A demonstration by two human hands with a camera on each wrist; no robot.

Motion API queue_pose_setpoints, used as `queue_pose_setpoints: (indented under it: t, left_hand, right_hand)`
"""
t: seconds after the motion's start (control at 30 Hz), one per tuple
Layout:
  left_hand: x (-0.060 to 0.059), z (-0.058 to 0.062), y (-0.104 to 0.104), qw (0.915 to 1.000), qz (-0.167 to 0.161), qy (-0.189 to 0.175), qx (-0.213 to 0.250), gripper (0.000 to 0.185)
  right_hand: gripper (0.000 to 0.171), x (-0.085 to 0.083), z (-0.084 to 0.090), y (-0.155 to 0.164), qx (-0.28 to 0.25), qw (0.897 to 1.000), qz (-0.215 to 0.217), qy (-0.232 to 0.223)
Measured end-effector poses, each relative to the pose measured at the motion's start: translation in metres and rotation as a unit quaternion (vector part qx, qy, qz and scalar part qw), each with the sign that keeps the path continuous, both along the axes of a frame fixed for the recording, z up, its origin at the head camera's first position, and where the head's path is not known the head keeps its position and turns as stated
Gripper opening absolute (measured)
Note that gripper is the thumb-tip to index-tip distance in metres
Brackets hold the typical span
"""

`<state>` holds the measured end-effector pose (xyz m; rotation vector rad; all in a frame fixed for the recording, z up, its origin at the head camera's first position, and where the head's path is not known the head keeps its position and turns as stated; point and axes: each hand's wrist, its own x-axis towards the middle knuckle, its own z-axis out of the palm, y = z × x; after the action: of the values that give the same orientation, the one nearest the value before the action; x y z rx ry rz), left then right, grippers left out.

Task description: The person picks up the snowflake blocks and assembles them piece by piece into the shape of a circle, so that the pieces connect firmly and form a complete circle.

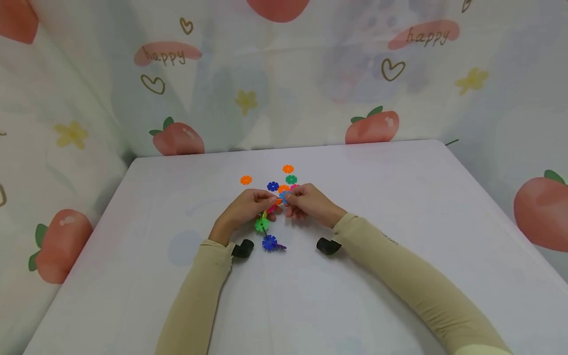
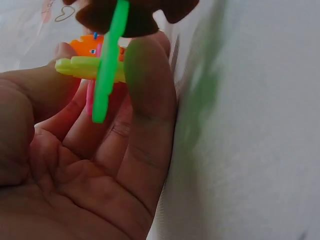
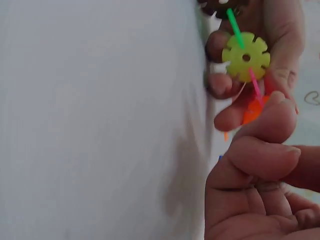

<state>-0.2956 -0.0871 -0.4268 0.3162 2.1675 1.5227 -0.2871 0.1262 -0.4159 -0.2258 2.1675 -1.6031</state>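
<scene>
In the head view, my left hand (image 1: 245, 208) holds a chain of interlocked slotted plastic discs by its upper end, near an orange disc (image 1: 278, 201). From there the chain runs down through pink and yellow pieces to a green disc (image 1: 262, 225), a blue disc (image 1: 269, 242) and a purple one (image 1: 281, 247). My right hand (image 1: 314, 203) pinches a light blue disc (image 1: 284, 197) against the orange one; whether their slots are joined cannot be seen. The left wrist view shows a brown disc (image 2: 142, 22) above the bright green disc (image 2: 106, 90). In the right wrist view, my fingers hide the light blue disc.
Beyond my hands lie loose discs on the white table (image 1: 133, 276): two orange ones (image 1: 246, 180) farther out, a green one (image 1: 291, 179), a dark blue one (image 1: 272, 186), and orange and pink ones close to my fingers. A patterned cloth (image 1: 293, 98) hangs behind the table.
</scene>
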Motion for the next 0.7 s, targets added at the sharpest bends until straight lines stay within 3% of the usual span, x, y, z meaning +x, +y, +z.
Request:
queue_pose_setpoints:
  t: [0.17, 0.4, 0.53, 0.7]
  left_hand:
    - [0.0, 0.001, 0.0, 0.9995, 0.029, -0.006, -0.01, 0.029]
    - [-0.003, 0.002, -0.008, 0.9999, -0.009, 0.005, 0.002, 0.037]
    - [-0.002, 0.004, -0.013, 0.9992, -0.037, -0.009, 0.014, 0.04]
    - [-0.002, 0.006, -0.017, 0.9984, -0.043, -0.035, 0.012, 0.039]
  right_hand:
    - [0.03, 0.004, 0.0, -0.01, -0.019, 1.0, -0.017, -0.01]
    - [0.03, 0.005, 0.003, -0.014, -0.02, 0.999, -0.016, -0.022]
    - [0.034, -0.001, 0.009, -0.011, 0.021, 1.0, 0.008, -0.013]
    - [0.036, -0.016, 0.02, -0.004, 0.107, 0.992, 0.006, 0.062]
